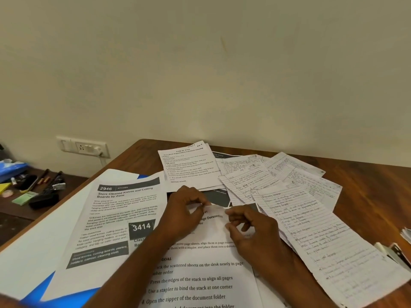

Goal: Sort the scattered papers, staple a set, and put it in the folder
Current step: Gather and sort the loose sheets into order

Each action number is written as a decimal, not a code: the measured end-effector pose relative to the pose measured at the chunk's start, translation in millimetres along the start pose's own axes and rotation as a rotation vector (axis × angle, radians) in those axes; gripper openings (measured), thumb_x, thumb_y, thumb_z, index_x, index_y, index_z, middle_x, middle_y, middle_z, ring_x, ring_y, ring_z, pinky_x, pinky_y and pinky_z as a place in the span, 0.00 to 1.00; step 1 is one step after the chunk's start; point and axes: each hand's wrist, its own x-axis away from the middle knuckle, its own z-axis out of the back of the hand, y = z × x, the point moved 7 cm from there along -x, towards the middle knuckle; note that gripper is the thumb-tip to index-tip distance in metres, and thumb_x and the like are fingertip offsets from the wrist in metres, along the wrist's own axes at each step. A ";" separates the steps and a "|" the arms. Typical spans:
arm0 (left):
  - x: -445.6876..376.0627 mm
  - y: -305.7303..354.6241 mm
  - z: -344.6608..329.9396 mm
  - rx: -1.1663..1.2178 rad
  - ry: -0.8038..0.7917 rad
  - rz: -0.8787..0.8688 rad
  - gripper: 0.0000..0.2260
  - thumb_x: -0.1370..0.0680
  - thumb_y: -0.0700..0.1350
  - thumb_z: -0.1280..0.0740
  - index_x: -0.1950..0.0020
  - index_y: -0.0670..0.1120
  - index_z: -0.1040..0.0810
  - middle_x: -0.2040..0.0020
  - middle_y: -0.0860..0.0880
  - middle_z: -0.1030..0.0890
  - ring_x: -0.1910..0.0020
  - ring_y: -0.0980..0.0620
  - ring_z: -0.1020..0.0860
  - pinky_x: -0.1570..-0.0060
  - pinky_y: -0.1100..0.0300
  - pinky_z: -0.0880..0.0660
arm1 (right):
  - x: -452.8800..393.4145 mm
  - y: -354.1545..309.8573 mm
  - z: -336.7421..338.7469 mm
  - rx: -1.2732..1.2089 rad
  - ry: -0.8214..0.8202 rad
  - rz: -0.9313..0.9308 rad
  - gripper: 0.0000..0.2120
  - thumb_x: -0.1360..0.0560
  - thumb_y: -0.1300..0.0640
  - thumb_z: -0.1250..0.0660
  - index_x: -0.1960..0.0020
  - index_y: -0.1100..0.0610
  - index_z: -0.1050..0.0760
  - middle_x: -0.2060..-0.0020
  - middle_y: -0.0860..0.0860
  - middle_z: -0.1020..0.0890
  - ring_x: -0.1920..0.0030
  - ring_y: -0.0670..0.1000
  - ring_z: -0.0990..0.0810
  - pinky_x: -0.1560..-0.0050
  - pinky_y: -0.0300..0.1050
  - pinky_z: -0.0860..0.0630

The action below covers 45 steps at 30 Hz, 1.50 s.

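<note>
Printed and handwritten papers lie scattered over a wooden desk [367, 185]. My left hand [184, 210] and my right hand [246, 225] both pinch the top edge of a printed instruction sheet [200, 274] in front of me. A sheet headed 2946 [117, 218] lies to the left, over a blue folder [55, 294]. Lined handwritten pages [311, 218] fan out on the right. Another printed sheet [189, 165] lies at the back. No stapler shows clearly.
A lower side table [13, 210] at the left holds pens, sticky notes and dark items. A wall socket [84, 147] sits behind it. At the right edge, part of a pale object [395, 252] sticks in.
</note>
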 end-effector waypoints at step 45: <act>-4.4 14.5 67.2 0.087 -0.063 0.200 0.06 0.32 0.40 0.34 0.65 0.44 0.17 0.65 0.47 0.15 0.63 0.47 0.16 0.56 0.54 0.20 | -26.9 25.1 91.1 0.838 0.024 -0.255 0.17 0.27 0.51 0.24 0.39 0.50 0.20 0.48 0.49 0.18 0.49 0.52 0.20 0.54 0.48 0.21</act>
